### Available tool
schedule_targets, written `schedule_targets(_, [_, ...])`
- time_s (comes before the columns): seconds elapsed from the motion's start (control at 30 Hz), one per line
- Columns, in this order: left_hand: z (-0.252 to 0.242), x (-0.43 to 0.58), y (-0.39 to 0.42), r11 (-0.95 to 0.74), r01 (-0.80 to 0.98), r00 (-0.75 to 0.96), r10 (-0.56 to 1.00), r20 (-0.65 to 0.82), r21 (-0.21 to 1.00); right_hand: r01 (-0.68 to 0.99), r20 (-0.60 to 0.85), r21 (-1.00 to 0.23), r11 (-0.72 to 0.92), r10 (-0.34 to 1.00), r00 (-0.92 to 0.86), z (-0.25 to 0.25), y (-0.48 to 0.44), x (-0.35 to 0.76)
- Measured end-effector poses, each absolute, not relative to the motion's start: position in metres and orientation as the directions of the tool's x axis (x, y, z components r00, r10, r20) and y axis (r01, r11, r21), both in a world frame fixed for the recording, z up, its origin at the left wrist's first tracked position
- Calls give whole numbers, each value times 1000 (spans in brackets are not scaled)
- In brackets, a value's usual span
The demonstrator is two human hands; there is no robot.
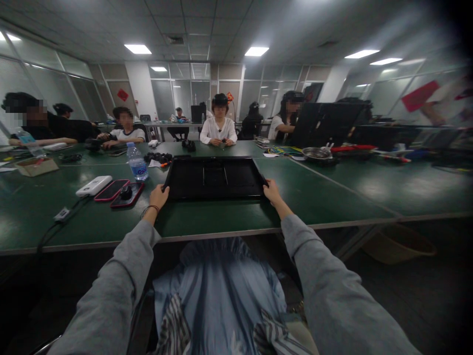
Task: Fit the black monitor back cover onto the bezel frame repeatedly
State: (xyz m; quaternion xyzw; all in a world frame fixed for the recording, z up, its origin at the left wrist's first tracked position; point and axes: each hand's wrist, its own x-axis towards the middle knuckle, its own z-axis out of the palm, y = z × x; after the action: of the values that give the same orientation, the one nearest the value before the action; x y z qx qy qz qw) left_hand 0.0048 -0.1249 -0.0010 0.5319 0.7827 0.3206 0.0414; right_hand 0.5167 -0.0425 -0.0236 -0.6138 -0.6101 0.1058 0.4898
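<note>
A wide black tray-like panel (186, 178) with a raised rim lies at the near part of the green table (207, 217). Two thin light lines run down its middle; I cannot make out its exact kind. My left hand (158, 196) is closed around the panel's left edge, with the thumb on the near corner. At the opposite edge my right hand (272, 192) grips the right side in the same way. Both arms are stretched forward in grey sleeves.
Left of the panel are a water bottle (137, 162), a white device (93, 186) with a cable, and two phones (111, 190), one bearing a small black object (126, 192). A metal bowl (317, 154) and large black screen (325, 125) stand right. A person (219, 129) sits opposite.
</note>
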Motion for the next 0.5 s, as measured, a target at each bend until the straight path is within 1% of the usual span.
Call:
schedule_targets(0.1, [1, 6, -127, 235, 814, -426, 863, 272, 531, 628, 402, -764, 151, 872, 280, -21, -45, 515])
schedule_targets(0.17, [3, 8, -129, 240, 821, -424, 864, 272, 518, 629, 385, -767, 130, 877, 288, -20, -46, 514])
schedule_targets(0.33, [5, 10, -131, 258, 828, -427, 865, 262, 498, 660, 365, -743, 109, 893, 263, -17, -48, 512])
schedule_targets(0.5, [4, 10, -130, 265, 824, -429, 870, 244, 501, 711, 336, -701, 51, 903, 266, -16, -48, 511])
